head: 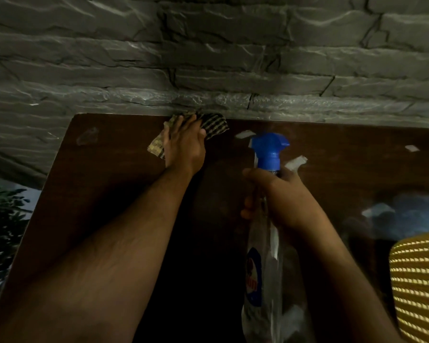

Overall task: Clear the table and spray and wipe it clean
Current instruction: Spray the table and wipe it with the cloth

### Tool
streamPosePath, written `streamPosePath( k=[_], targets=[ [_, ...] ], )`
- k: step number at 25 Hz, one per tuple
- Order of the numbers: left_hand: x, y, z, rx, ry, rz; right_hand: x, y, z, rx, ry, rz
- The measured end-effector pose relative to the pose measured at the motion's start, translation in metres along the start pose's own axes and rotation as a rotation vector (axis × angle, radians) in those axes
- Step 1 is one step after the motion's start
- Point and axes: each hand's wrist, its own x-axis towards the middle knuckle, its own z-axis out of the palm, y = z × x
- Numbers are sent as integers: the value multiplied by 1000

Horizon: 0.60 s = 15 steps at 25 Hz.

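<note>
Presently the cloth (209,125) is pressed flat under the left hand (183,144) at the table's (114,164) far edge; the spray bottle (266,219), upright and nearer, is gripped by the right hand (278,199).

The left hand (183,142) is pressing a checked cloth (214,125) flat against the dark brown table (109,169), its fingers reaching to the far edge where the table is meeting a grey stone-pattern wall (208,58). Just to its right and nearer the body, the right hand (278,199) is gripping the neck of a clear spray bottle (264,256), its blue trigger head (269,149) standing above the fingers. Further right of that hand, a yellow woven object (419,285) is showing at the frame's edge
</note>
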Motion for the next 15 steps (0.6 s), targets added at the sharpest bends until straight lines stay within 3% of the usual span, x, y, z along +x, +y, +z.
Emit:
streamPosePath(
  k=[4, 9, 11, 14, 15],
  targets=[
    [-1, 41, 12, 56, -8, -82, -9, 14, -2, 40, -30, 25],
    [-42, 33, 12, 8, -157, 459, -20, 20, -6, 49, -95, -10],
    [-26, 27, 12, 60, -161, 432, -23, 21, -11, 54, -103, -18],
    [-9, 56, 22, 36, -110, 222, -23, 23, -15, 77, -92, -42],
    [-13, 58, 22, 24, -111, 262, -23, 23, -16, 83, -87, -51]
  ],
)
